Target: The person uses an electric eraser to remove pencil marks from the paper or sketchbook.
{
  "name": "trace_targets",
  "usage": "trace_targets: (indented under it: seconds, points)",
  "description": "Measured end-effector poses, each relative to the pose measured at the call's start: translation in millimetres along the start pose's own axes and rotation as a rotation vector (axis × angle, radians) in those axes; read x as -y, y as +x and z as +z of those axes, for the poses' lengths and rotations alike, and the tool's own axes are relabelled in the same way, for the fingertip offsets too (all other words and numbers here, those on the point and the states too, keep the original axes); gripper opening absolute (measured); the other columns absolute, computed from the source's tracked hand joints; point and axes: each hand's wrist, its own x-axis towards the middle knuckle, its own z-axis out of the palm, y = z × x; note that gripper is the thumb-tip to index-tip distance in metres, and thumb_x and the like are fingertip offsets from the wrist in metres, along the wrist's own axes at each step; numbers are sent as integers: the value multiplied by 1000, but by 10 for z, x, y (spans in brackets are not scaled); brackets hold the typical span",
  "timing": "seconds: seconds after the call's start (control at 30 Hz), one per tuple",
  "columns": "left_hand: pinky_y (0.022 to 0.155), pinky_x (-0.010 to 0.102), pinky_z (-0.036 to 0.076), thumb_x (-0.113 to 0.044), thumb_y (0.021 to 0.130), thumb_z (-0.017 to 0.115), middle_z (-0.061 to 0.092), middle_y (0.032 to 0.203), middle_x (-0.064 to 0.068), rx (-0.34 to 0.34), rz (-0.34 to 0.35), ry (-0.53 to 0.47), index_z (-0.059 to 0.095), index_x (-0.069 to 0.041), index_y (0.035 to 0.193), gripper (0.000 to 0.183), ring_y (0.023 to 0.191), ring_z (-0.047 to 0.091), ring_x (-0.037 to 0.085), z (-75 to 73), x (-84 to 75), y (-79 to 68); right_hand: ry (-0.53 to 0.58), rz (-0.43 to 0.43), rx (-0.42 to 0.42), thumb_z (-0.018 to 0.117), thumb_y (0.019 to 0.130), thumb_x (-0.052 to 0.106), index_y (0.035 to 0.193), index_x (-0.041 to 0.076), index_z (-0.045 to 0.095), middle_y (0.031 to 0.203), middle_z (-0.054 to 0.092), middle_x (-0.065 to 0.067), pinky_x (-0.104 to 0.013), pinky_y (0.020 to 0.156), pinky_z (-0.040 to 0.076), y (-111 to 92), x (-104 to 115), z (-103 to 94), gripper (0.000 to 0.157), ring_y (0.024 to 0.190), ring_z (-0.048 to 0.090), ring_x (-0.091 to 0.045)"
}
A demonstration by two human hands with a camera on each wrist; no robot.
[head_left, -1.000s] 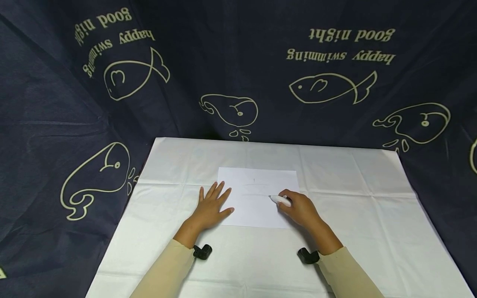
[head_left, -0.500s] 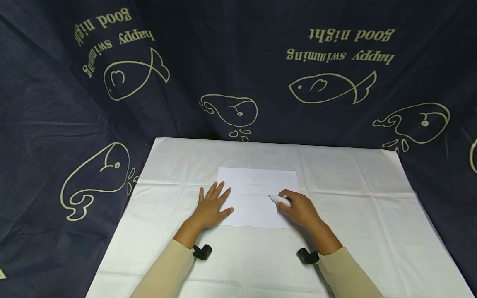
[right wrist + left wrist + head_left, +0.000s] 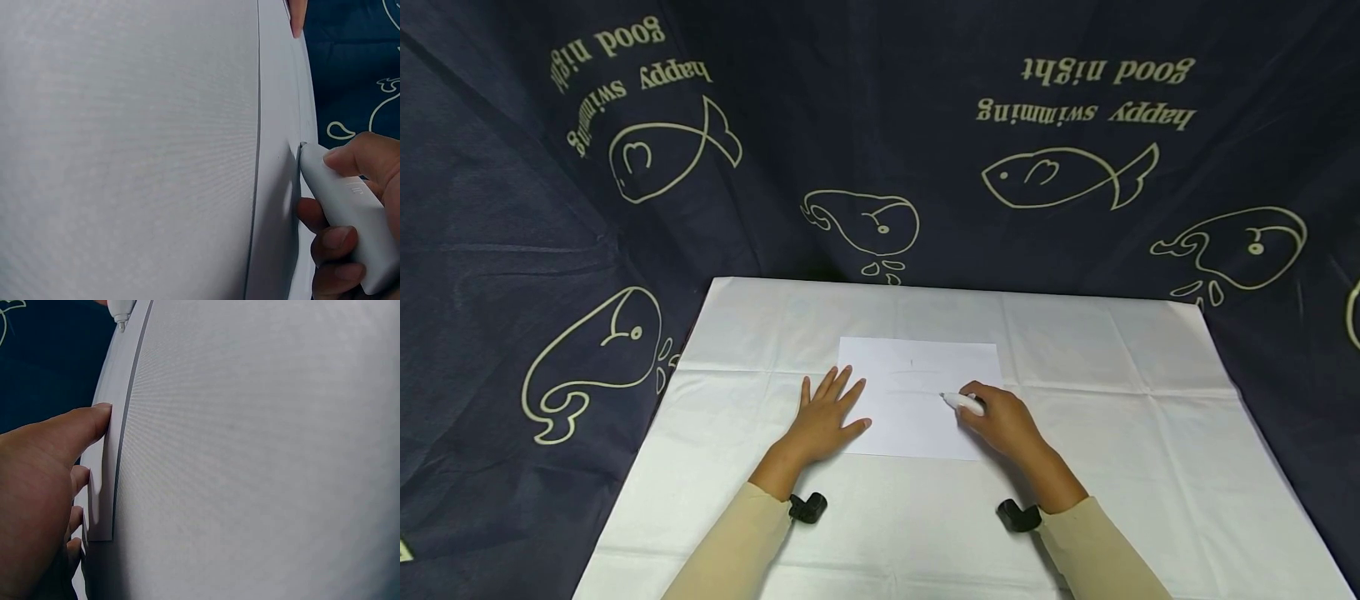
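Note:
A sheet of white paper (image 3: 917,429) lies on the cloth-covered table, bearing a short upright mark and faint lines. My left hand (image 3: 826,421) rests spread on its left edge, fingers straight; the left wrist view has the thumb (image 3: 87,425) over the paper's near edge. My right hand (image 3: 1003,421) holds a chunky white correction pen (image 3: 962,403) over the right half of the sheet. In the right wrist view the correction pen (image 3: 344,206) lies between thumb and curled fingers (image 3: 337,244), its metal tip right at the paper, pointing left.
White creased cloth (image 3: 910,533) covers the table. Behind it hangs a dark blue curtain (image 3: 940,50) with fish drawings and upside-down lettering. A black wrist camera (image 3: 808,507) sits by the left cuff, another black camera (image 3: 1018,515) by the right.

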Motion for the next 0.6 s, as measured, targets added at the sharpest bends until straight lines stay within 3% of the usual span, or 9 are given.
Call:
trace_targets:
  seconds: [0.6]
  points:
    - [121, 71, -3, -54, 101, 51, 14, 171, 9, -2, 0, -2, 32, -21, 160, 71, 160, 6, 34, 0, -7, 0, -7, 8, -4, 75, 88, 23, 108, 18, 71, 85, 71, -3, -30, 60, 38, 2, 19, 9, 21, 66, 50, -16]
